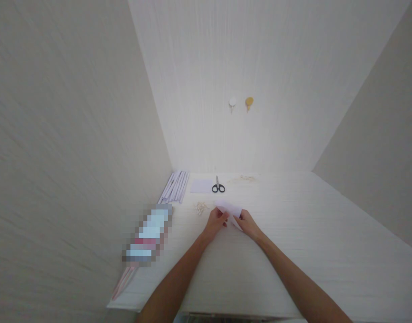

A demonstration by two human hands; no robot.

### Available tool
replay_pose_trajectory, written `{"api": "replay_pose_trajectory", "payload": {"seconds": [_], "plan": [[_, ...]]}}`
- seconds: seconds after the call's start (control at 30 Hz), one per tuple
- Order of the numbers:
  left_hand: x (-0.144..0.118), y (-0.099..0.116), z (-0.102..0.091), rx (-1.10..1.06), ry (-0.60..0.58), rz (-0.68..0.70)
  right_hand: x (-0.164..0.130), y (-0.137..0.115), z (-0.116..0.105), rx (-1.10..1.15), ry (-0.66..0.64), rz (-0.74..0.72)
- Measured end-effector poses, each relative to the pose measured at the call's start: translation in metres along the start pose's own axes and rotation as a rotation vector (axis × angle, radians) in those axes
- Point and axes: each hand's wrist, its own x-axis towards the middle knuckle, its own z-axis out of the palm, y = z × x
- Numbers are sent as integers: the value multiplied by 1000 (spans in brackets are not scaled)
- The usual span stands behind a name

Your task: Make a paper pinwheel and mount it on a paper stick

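Observation:
Both of my hands meet over a small pale lilac piece of paper [230, 209] lying on the white table [293, 251]. My left hand [215, 223] pinches its near left edge. My right hand [248, 224] grips its near right edge. A small heap of tiny white beads or pins [201, 207] lies just left of my left hand. Beyond the paper rest black-handled scissors [218, 186] and another pale sheet [201, 185].
A bundle of pale rolled paper strips [175, 186] lies along the left wall. A blurred-out package [148, 235] sits at the table's left edge. Small beige bits [246, 178] are scattered at the back. Two hooks, white [232, 102] and gold [249, 102], hang on the wall.

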Motion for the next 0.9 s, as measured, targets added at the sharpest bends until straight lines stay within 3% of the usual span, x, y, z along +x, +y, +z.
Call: {"api": "replay_pose_trajectory", "payload": {"seconds": [0.23, 0.5, 0.6, 0.73, 0.9], "plan": [[-2, 0, 0, -16, -26, -50, 1, -4, 1, -10, -19, 3], [-3, 1, 1, -104, 26, -43, 1, 2, 1, -62, 65, 48], [-4, 3, 2, -255, 12, -59, 1, 5, 2, -83, 123, 79], [-6, 6, 2, -452, -65, -186, 0, 6, 2, -109, 172, 108], [-7, 6, 2, -63, 42, 11, -3, 4, 6, -95, 167, 124]]}}
